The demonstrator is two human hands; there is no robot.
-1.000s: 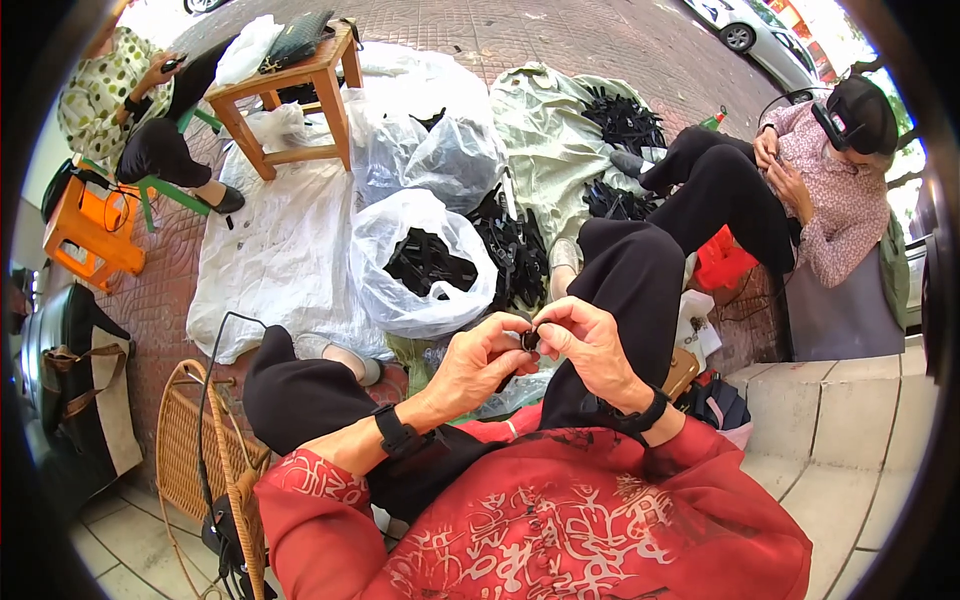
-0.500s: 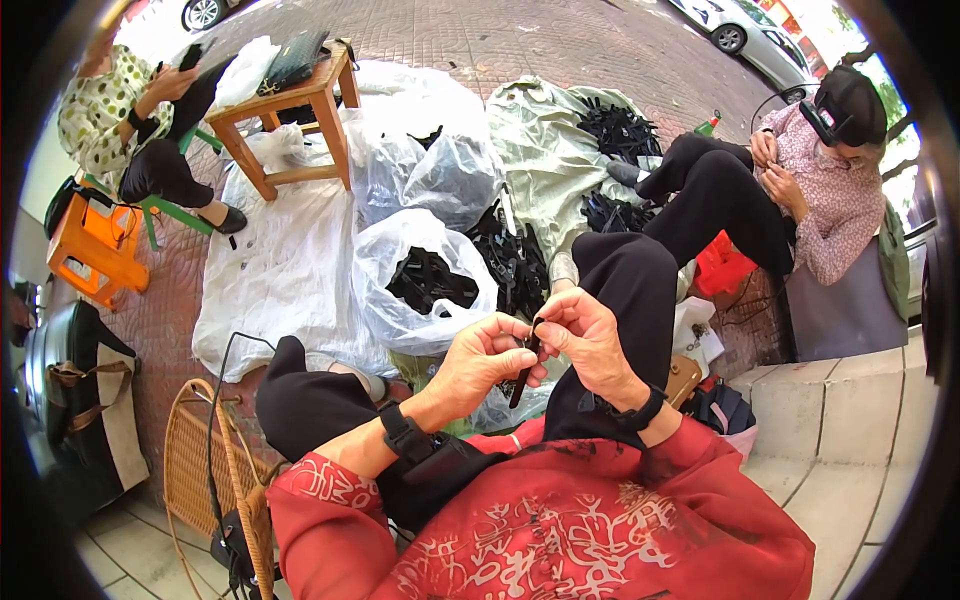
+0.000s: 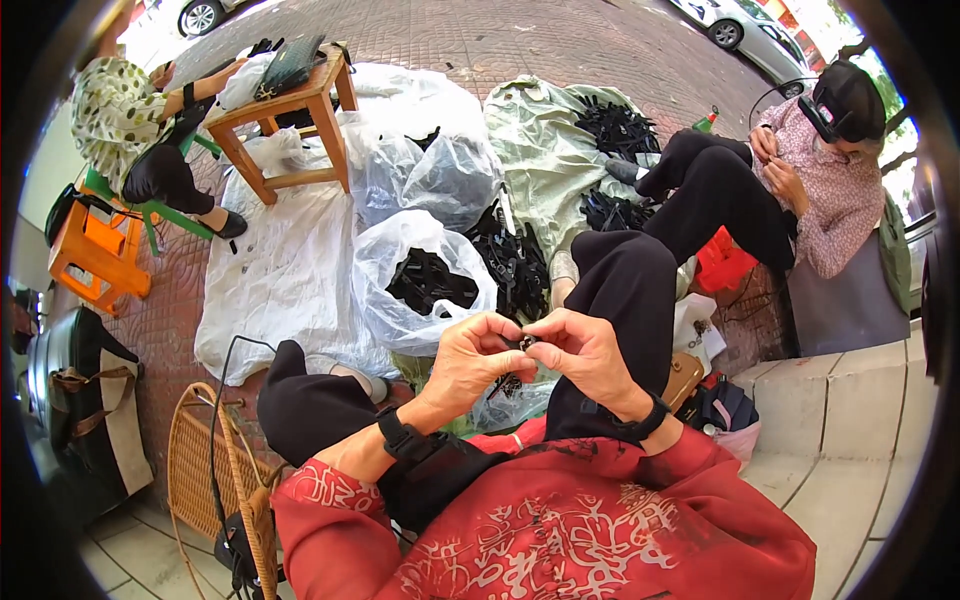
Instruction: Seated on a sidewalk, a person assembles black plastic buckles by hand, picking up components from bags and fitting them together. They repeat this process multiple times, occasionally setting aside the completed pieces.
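Note:
My left hand (image 3: pixel 462 362) and my right hand (image 3: pixel 592 360) meet above my lap, thumbs and fingertips pinched together. Between them is a small dark strap (image 3: pixel 527 343) with a shiny, metal-looking bit; my fingers cover most of it. Just beyond my hands stands an open clear plastic bag (image 3: pixel 375 310) with many black strips (image 3: pixel 430 282) inside. A loose heap of similar black strips (image 3: pixel 510 262) lies to its right. Below my hands, another clear bag (image 3: pixel 510 405) shows partly, with small dark bits near its top.
A wooden stool (image 3: pixel 330 125) bears a dark handbag (image 3: pixel 290 68). White sheeting (image 3: pixel 285 300) and a greenish cloth (image 3: pixel 530 140) cover the paving, with more black strips on the cloth. One person sits at far left, another at right. A wicker chair (image 3: pixel 195 470) stands left.
My fingertips have come together around the strap, and its hanging dark end no longer shows. The person at far left has reached toward the stool.

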